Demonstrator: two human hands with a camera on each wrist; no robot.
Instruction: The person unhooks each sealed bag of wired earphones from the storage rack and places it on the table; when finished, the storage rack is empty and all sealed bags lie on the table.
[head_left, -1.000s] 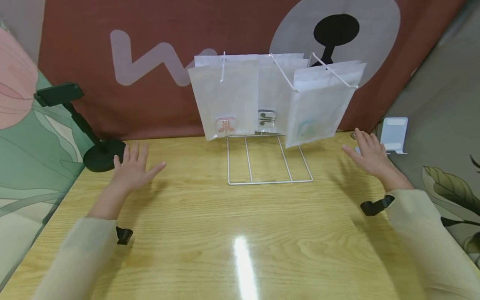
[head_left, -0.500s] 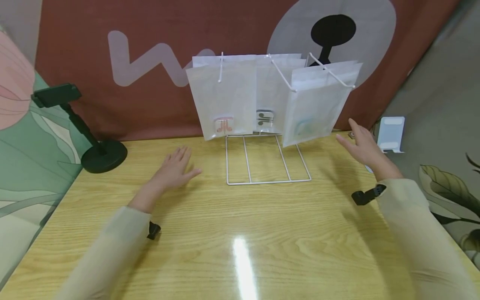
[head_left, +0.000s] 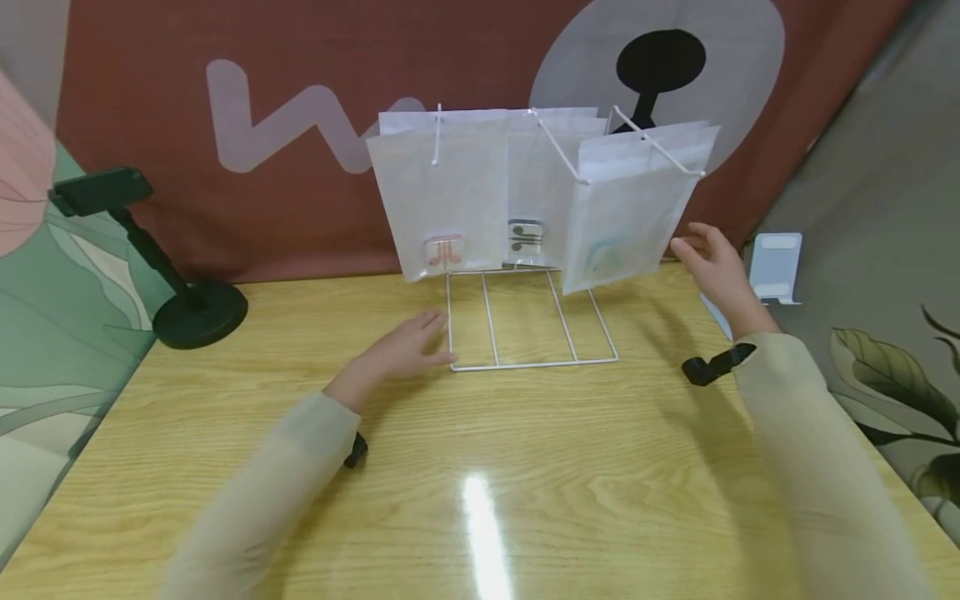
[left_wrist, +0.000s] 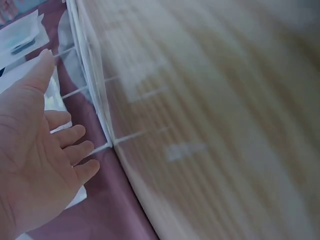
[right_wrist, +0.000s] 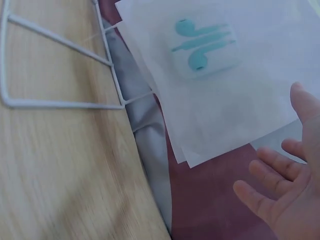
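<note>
Toward the far middle of the counter (head_left: 600,500), a white wire rack (head_left: 532,365) carries translucent white pouches in three groups. Pinkish earphones (head_left: 445,252) show at the foot of the left pouches (head_left: 442,192), and dark earphones (head_left: 524,237) at the foot of the middle pouches (head_left: 542,183).

The left hand (head_left: 401,346) is by the rack's near left corner, fingers loosely bent, thumb apart, nothing held; whether the thumb meets the wire, I cannot tell. The right hand (head_left: 720,271) is just beside the right edge of the right pouches (head_left: 637,200), thumb apart from slightly curved fingers, also holding nothing; contact with the pouch edge is unclear.

Every pouch in sight hangs on the rack, and neither hand has one in its grasp. I judge the work to be at the reaching stage: both hands are close in, and a grip is the part left to make.

The right wrist view shows teal earphones (right_wrist: 210,42) plainly through the pouch face, where the head view gives a pale smudge, and at least two layered pouch corners. The left wrist view shows the left palm and bare fingertips. Only the head view takes in the black stand (head_left: 198,317) at left and the pale blue holder (head_left: 777,262) at far right.
</note>
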